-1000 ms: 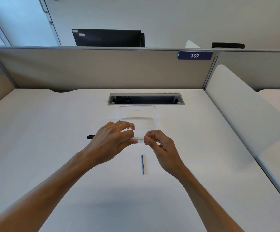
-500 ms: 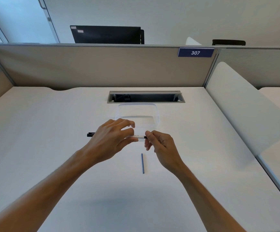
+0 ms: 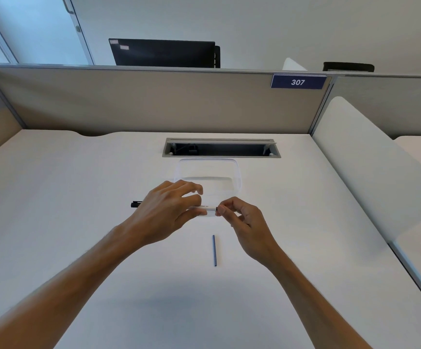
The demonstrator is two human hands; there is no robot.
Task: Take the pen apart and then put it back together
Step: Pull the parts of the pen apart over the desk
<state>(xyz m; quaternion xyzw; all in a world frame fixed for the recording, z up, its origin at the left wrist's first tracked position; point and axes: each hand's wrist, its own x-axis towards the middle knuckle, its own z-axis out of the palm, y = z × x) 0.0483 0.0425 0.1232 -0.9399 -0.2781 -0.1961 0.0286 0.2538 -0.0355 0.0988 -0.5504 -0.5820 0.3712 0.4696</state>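
Gripping the slim white plastic pen barrel [image 3: 207, 207] level above the white counter [image 3: 78, 197], the left hand [image 3: 164, 212] curls its fingers and thumb round the barrel's left part, while the right hand [image 3: 242, 220] pinches the barrel's right end between thumb and forefinger, its other fingers curled in toward the palm. The barrel bears small dark lettering, too small to read. Its black tip end [image 3: 136, 204] sticks out to the left of the left hand. Nearer the viewer than the barrel, a thin blue refill tube [image 3: 214, 250] lies alone on the counter, pointing away from the viewer, apart from both hands. Just beyond the barrel stands a clear rectangular plastic box [image 3: 208, 172] with rounded corners; whether it holds anything cannot be told. Beyond the box, a grey-framed cable slot [image 3: 220, 147] is cut into the counter. Farther beyond the barrel rises a beige partition panel [image 3: 154, 102], with a dark blue sign [image 3: 298, 82] reading 307 at its upper right. Above the partition shows the back of a black monitor [image 3: 163, 52]. To the right of the barrel, well apart, a white angled divider [image 3: 370, 167] borders the counter.
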